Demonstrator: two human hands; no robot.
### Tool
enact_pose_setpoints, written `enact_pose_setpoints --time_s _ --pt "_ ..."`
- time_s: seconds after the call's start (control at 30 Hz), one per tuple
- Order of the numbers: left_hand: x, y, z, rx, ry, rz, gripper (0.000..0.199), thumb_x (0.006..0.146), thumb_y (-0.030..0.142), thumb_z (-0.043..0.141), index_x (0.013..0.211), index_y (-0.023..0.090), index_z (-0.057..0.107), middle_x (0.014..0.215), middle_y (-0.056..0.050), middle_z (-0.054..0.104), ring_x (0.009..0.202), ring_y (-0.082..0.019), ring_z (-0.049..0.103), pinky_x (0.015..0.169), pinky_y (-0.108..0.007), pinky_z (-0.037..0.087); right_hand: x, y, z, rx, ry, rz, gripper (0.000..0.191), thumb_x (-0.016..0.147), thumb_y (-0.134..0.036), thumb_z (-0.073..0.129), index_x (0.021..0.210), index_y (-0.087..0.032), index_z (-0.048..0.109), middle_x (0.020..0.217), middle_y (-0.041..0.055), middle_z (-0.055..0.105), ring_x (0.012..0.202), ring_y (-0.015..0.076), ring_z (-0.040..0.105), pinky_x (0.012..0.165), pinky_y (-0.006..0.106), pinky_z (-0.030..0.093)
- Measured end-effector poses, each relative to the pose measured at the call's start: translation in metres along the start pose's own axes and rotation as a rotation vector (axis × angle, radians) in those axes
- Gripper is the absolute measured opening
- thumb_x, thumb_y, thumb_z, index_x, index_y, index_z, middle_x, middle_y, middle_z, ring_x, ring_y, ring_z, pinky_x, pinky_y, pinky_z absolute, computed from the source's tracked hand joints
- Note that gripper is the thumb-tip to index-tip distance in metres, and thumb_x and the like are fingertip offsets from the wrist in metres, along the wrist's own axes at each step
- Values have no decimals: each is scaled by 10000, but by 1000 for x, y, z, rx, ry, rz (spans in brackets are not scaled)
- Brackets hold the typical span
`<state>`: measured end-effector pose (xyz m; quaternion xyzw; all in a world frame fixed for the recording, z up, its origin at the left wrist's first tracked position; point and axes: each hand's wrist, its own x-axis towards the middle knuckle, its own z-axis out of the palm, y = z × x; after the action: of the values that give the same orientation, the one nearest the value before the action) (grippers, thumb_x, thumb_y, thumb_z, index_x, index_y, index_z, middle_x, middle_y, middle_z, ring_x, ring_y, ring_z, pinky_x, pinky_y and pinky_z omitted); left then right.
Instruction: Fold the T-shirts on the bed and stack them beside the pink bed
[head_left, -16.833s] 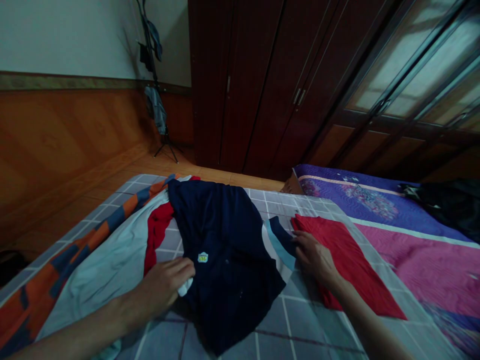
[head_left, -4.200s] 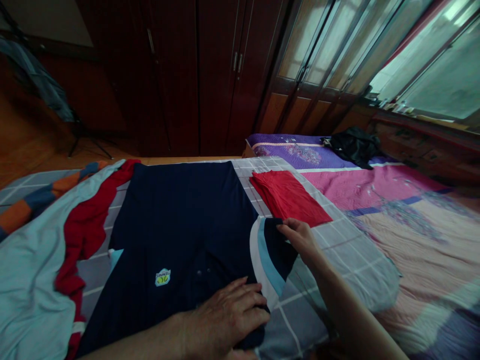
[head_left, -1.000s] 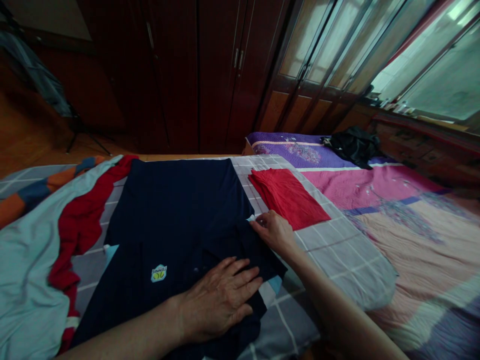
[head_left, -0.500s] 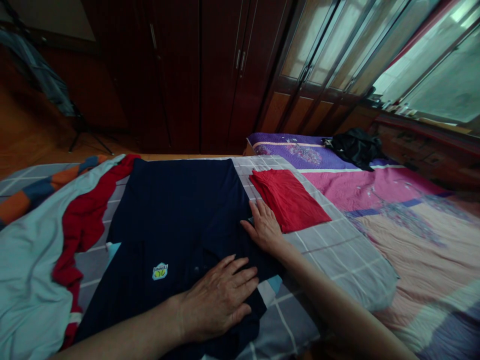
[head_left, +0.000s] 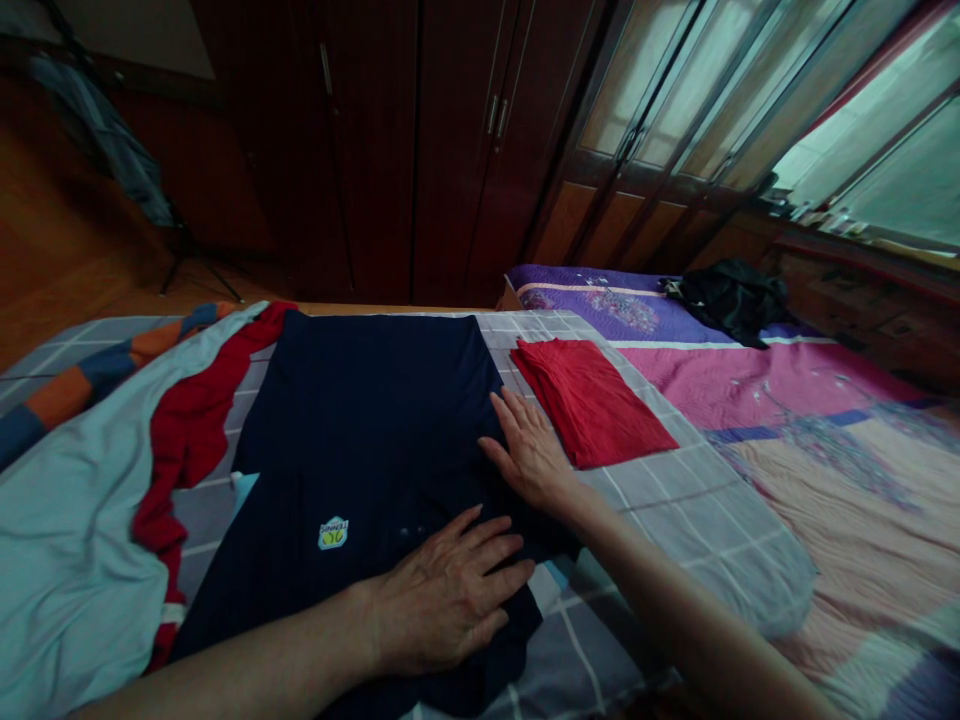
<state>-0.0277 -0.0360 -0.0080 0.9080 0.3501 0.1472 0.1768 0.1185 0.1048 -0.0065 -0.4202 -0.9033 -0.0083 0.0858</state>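
A dark navy shirt (head_left: 360,400) lies spread on a grey checked bedcover, with a small tennis badge (head_left: 333,532) on its chest. My left hand (head_left: 454,590) rests flat on the shirt near its collar end, fingers spread. Along the shirt's right edge lies my right hand (head_left: 532,455), palm down with fingers stretched out. Just right of that hand is a folded red cloth (head_left: 600,400), apart from the fingers. Light blue and white trim shows from under the shirt's sides.
Left of the shirt lie a pale mint garment (head_left: 82,540), a red garment (head_left: 184,430) and an orange-and-blue striped one (head_left: 112,370). A black cloth item (head_left: 731,300) sits on the colourful quilt (head_left: 667,375) to the right. Dark wardrobes (head_left: 375,150) stand behind the bed.
The view has shifted slightly, moving the scene to the right. My right hand has slid a little left over the shirt's edge, away from the red cloth. The left hand stays on the shirt.
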Motion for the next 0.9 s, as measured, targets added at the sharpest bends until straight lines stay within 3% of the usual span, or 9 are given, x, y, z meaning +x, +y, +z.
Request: enact_pose_setpoints --time_s 0.13,0.3,0.47,0.63,0.8,0.9 --pt "1 0 1 -18 10 -8 442 919 347 442 1335 198 434 1396 -85 457 1316 -243 362 1118 -453 242 -16 -15 8 34 -91 -156 638 917 -488 395 1437 -130 301 1502 147 259 1392 267 199 1116 469 197" --pt "2 -1 0 -20 -20 4 455 934 371 399 1344 175 425 1423 -109 421 1342 -266 320 1120 -458 232 -12 -12 21 5 -92 -135 661 905 -535 393 1431 -141 320 1501 154 254 1395 278 180 1109 489 201" --pt "-1 2 -2 -34 -29 26 456 944 371 384 1344 154 422 1437 -114 403 1366 -278 269 1115 -447 249 -9 -10 20 -33 -78 -93 678 900 -561 383 1429 -141 324 1501 145 259 1400 281 158 1112 495 185" --pt "-3 3 -25 -59 66 91 389 935 303 436 1283 135 477 1311 -104 539 1253 -206 442 1089 -333 298 -20 -13 11 -56 -27 -33 696 906 -545 375 1436 -102 296 1505 163 238 1402 279 148 1115 490 182" --pt "-6 -19 -60 58 260 -154 245 928 203 391 954 153 629 916 -55 654 916 -171 593 902 -311 436 -40 -16 14 -39 -24 -110 662 913 -520 377 1449 -144 275 1514 138 225 1406 270 136 1111 502 199" --pt "-11 -43 -60 141 324 -315 257 925 231 416 1085 148 600 1117 -89 618 1088 -203 541 969 -347 401 -45 -18 19 -17 -79 -134 676 896 -561 387 1440 -168 304 1503 135 255 1400 280 159 1100 519 221"
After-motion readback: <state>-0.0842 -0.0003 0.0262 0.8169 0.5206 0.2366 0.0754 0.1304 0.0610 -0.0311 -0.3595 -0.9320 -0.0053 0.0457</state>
